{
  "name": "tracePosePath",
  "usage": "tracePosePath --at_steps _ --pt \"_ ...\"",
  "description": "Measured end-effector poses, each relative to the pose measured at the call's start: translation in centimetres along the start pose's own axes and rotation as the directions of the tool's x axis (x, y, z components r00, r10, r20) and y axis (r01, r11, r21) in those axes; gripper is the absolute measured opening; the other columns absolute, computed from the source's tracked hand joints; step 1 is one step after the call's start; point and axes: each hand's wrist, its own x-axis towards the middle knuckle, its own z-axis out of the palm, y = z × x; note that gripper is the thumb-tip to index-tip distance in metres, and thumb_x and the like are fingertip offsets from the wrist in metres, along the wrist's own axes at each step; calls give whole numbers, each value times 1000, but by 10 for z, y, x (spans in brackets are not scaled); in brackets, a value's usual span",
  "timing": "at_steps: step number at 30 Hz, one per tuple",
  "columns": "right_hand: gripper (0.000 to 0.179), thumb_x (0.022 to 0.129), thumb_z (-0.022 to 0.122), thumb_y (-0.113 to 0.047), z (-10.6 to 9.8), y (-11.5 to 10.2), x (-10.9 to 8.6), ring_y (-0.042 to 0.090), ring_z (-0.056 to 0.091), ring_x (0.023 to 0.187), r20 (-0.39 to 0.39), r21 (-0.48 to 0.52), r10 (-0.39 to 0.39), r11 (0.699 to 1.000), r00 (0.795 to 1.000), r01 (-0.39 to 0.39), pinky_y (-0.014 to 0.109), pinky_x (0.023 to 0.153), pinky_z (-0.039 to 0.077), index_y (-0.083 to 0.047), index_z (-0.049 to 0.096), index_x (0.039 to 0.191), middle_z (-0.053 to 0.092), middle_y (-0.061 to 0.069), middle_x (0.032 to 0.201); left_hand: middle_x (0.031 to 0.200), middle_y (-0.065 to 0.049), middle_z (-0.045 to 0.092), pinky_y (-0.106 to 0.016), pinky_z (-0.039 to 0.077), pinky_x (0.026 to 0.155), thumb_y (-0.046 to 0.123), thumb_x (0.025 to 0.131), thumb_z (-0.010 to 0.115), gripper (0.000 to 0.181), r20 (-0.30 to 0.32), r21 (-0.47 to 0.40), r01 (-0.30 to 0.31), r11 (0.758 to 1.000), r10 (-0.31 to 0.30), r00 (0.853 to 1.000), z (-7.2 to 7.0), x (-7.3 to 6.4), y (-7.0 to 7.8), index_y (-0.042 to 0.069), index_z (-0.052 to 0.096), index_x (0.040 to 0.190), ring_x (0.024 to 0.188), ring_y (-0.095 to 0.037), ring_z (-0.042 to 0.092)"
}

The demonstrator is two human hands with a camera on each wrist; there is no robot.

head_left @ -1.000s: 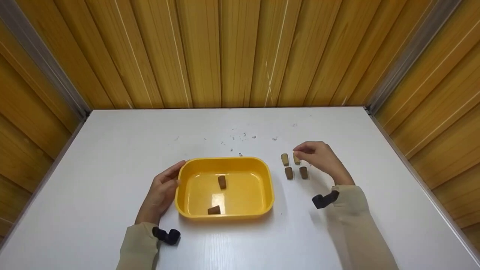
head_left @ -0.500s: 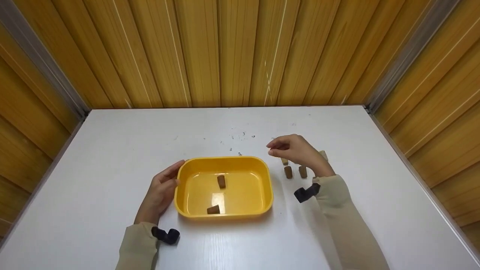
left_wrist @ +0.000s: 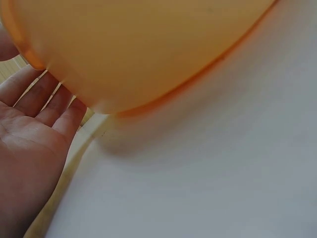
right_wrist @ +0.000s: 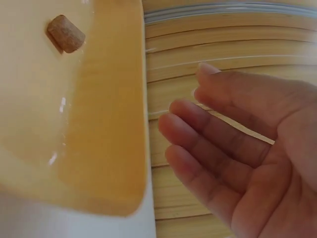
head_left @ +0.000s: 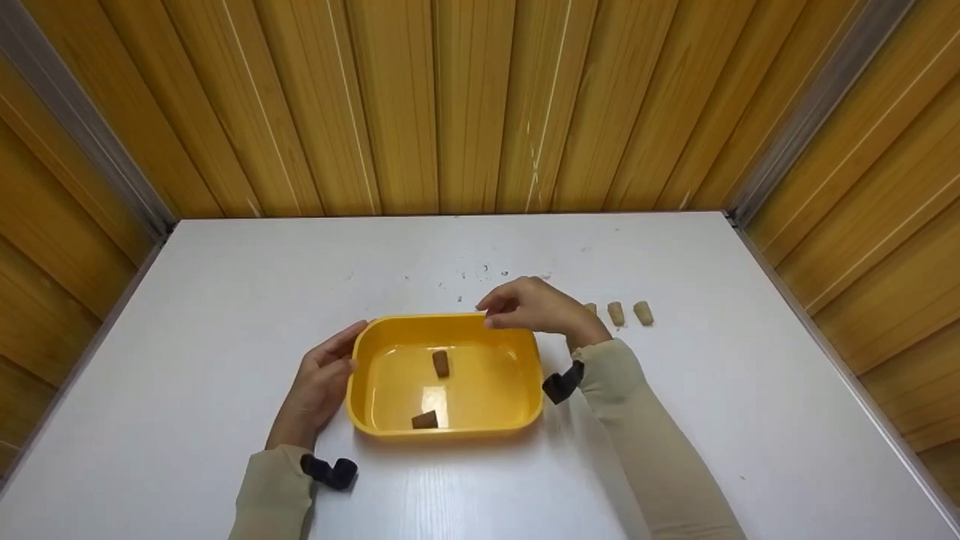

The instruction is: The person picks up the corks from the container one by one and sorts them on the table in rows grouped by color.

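Observation:
My left hand [head_left: 322, 382] rests against the left side of the yellow tray [head_left: 360, 390]. Its fairly straight fingers touch the outer wall in the left wrist view. Inside the tray lie two brown tapered corks, one cork [head_left: 440, 364] near the middle and another cork [head_left: 424, 419] by the near wall. Above the tray's far right rim is my right hand [head_left: 536, 307], its fingers loosely bent. Between them nothing shows in the right wrist view. Behind that wrist stand pale corks, including a middle cork [head_left: 615, 313] and a right-hand cork [head_left: 643, 313]; one more is partly covered.
The white table [head_left: 247, 300] carries small dark marks [head_left: 484, 270] beyond the tray. Yellow wood-patterned panels [head_left: 472, 112] close off the back and both sides. My right forearm [head_left: 637, 420] crosses the area right of the tray and covers part of the table.
My right hand has moved left from the group of corks to the tray's far rim. Pale corks formerly behind it now show; the brown ones there are hidden. My left hand stays.

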Motion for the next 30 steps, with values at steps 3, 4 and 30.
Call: tracePosePath --at_steps 3,4,30 --pt "35 89 67 -22 8 -2 9 18 67 94 41 -31 -10 999 999 11 33 88 55 -3 67 119 72 8 105 135 -2 57 -27 43 107 -9 88 51 56 3 0 -3 1000 3 1000 0 0 0 -3 40 143 126 -17 52" --pt "36 89 67 -22 10 -3 12 18 66 95 53 -42 -12 999 999 14 33 88 55 -2 67 119 72 9 105 136 -2 57 -27 42 107 -9 88 50 57 3 1 -3 1000 3 1000 0 0 0 -3 40 143 127 -17 52" --pt "36 89 66 -23 62 -15 47 20 64 101 240 -158 115 984 964 -78 37 95 52 -6 65 122 68 9 116 135 -1 57 -25 44 105 -9 87 52 57 -12 6 10 1000 -10 1000 0 1 0 -2 41 142 126 -16 52"
